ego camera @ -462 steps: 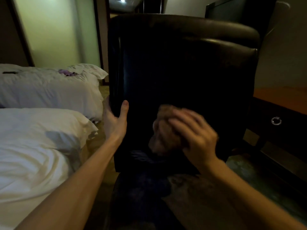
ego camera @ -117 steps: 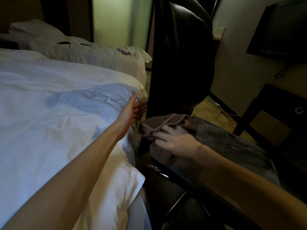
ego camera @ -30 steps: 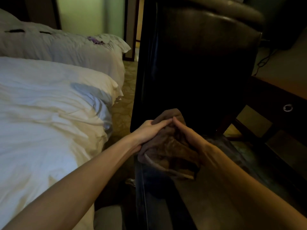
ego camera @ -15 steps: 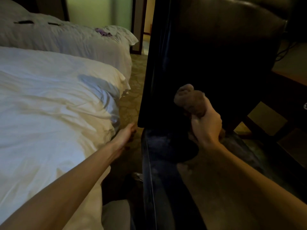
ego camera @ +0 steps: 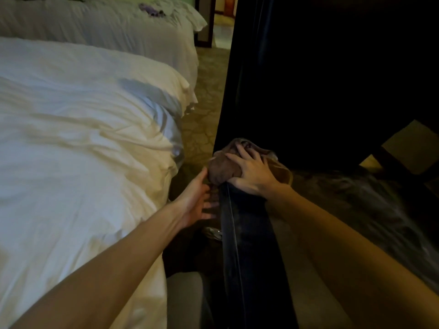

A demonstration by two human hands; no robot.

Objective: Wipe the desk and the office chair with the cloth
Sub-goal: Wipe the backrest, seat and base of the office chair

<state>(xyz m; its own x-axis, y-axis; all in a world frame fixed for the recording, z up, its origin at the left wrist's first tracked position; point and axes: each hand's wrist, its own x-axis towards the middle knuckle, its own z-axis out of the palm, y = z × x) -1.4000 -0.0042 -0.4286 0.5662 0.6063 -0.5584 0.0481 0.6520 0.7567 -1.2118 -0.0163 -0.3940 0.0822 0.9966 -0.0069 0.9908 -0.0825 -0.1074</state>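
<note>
The black leather office chair point(ego camera: 320, 91) fills the right half of the view, its tall back upright and its seat point(ego camera: 249, 245) running toward me. A brown cloth point(ego camera: 222, 166) lies bunched at the seat's far left corner, where seat meets back. My right hand point(ego camera: 251, 172) lies spread on top of the cloth and presses it onto the seat edge. My left hand point(ego camera: 196, 200) hovers just left of the seat edge with fingers loosely spread, its fingertips close to the cloth; it holds nothing.
A bed with a white duvet point(ego camera: 83, 150) runs close along the chair's left side. A second bed point(ego camera: 107, 22) stands behind it. Patterned carpet point(ego camera: 204, 110) shows in the narrow gap between. Dark desk legs point(ego camera: 399, 162) stand at the right.
My right hand has come down from the chair back, where it gripped the bunched cloth, to the seat's left corner with fingers spread over it. My left hand has moved in toward the cloth.
</note>
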